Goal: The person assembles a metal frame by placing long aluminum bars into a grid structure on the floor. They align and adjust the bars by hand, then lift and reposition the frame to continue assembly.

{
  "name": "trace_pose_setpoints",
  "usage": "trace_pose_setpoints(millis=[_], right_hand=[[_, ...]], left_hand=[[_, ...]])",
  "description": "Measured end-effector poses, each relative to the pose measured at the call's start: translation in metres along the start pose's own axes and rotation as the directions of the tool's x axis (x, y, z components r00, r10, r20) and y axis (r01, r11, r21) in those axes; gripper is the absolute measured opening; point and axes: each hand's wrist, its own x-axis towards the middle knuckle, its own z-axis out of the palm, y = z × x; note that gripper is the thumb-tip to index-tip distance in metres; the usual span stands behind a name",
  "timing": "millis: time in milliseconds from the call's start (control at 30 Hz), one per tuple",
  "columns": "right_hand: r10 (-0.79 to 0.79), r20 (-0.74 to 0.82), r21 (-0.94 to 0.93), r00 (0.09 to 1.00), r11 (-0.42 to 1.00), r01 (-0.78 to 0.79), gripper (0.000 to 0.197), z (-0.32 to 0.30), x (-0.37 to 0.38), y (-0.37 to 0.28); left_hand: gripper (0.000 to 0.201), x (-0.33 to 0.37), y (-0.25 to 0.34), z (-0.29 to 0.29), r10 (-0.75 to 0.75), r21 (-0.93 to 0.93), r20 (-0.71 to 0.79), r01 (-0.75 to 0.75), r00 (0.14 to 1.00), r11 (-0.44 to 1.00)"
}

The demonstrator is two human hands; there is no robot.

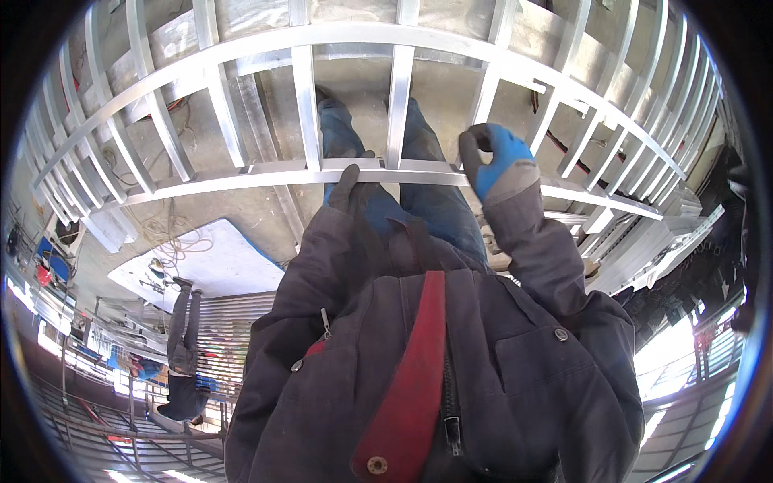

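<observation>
A silvery metal frame (354,35) of two long rails joined by several flat bars spans the space in front of me. My left hand (356,191), in a dark glove, is at its near rail (262,179), with a thumb on my side and a fingertip showing beyond the metal. To the right, my right hand (498,158) is raised close to the same rail, in a blue, grey and black glove. Its thumb and fingers curl into a ring, and I cannot make out anything between their tips.
Below the bars are my legs (439,205) and a concrete floor. A white board (211,262) with loose cord (173,241) on it lies to the left. Another person (185,354) stands beyond it, near metal bars. Stacked metal profiles (644,253) lie at the right.
</observation>
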Motion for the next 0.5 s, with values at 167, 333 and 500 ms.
trace_pose_setpoints(millis=[167,333,500], right_hand=[[0.079,0.322,0.341,0.944,0.92,-0.193,0.045,0.077,0.027,-0.007],[0.084,0.621,0.473,0.779,0.752,-0.459,0.055,0.131,0.045,0.031],[0.005,0.549,0.573,0.836,0.725,-0.381,0.056,0.131,0.038,0.033]], left_hand=[[0.066,-0.006,-0.001,0.006,-0.05,-0.058,-0.104,0.044,0.993,0.997],[0.068,-0.004,0.003,0.005,-0.053,-0.013,0.021,0.053,0.998,0.999],[0.066,-0.009,-0.007,0.013,0.005,-0.085,-0.025,-0.007,1.0,0.996]])
